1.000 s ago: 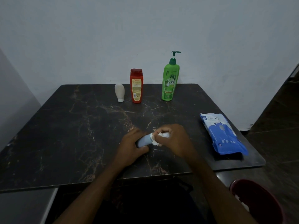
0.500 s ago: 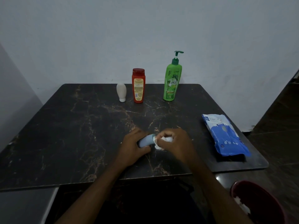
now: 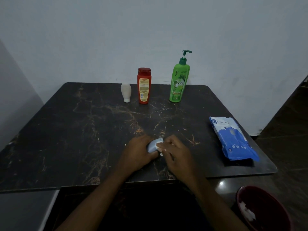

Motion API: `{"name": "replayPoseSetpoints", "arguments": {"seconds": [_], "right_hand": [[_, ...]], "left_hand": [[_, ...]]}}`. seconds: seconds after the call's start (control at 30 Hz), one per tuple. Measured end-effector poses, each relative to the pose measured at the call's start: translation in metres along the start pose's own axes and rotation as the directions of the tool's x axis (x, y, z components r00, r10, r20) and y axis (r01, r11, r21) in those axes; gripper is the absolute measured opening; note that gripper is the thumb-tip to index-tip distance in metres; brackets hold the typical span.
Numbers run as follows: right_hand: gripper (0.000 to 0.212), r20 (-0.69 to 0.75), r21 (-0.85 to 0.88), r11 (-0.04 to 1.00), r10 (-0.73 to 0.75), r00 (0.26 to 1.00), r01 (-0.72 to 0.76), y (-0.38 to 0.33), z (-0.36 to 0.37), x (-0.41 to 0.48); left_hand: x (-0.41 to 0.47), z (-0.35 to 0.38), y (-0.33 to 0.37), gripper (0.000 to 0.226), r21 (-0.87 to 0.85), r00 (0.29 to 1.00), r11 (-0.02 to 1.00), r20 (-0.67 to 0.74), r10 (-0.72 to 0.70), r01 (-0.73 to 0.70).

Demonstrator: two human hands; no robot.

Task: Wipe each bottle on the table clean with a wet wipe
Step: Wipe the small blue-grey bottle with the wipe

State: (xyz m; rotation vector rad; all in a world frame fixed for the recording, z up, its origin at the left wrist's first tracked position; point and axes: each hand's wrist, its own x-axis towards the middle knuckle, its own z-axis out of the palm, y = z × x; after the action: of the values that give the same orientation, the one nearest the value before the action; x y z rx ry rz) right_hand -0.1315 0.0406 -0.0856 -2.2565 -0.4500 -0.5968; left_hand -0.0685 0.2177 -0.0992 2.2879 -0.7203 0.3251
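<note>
Left hand (image 3: 138,154) curls round a small pale-blue bottle (image 3: 152,146), held low near the front edge of the surface (image 3: 66,139). Right hand (image 3: 175,154) pinches a white wet wipe (image 3: 158,146) against its end. Along the back edge stand a white bottle (image 3: 126,92), a red bottle (image 3: 144,85) and a green pump bottle (image 3: 179,82); a blue wipes pack (image 3: 233,140) lies by the right edge.

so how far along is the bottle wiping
Done: white wads in the red bin suggest some wiping, though of which bottles is unclear. In hand: left hand grips the blue bottle while right hand presses a wipe on it. Left: possibly the white bottle, red bottle and green bottle standing at the back.
</note>
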Motion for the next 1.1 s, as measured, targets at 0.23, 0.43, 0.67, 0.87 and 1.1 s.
{"name": "replayPoseSetpoints", "arguments": {"seconds": [0.23,0.43,0.67,0.87,1.1], "right_hand": [[0.015,0.208,-0.339,0.941,0.075,0.975,0.000,-0.003,0.000,0.048],[0.024,0.043,-0.261,0.965,0.046,0.998,-0.033,-0.012,0.006,0.016],[0.017,0.132,-0.387,0.916,0.166,0.977,-0.103,-0.022,-0.002,0.039],[0.022,0.512,-0.374,0.858,0.507,0.693,-0.352,-0.032,-0.041,0.098],[0.017,0.781,0.224,0.483,0.431,0.452,-0.847,-0.001,-0.028,0.067]], "left_hand": [[-0.003,0.003,0.004,0.037,0.093,0.999,0.995,0.025,0.035,-0.037],[-0.001,0.003,-0.002,0.032,0.046,0.999,0.998,-0.001,-0.034,0.034],[-0.005,0.004,0.003,0.030,0.155,0.998,0.987,-0.028,0.057,-0.052],[-0.007,0.001,0.013,0.032,0.273,0.987,0.950,-0.010,0.158,-0.150],[-0.006,-0.003,0.008,0.028,0.015,0.991,0.995,-0.088,-0.097,0.099]]}}
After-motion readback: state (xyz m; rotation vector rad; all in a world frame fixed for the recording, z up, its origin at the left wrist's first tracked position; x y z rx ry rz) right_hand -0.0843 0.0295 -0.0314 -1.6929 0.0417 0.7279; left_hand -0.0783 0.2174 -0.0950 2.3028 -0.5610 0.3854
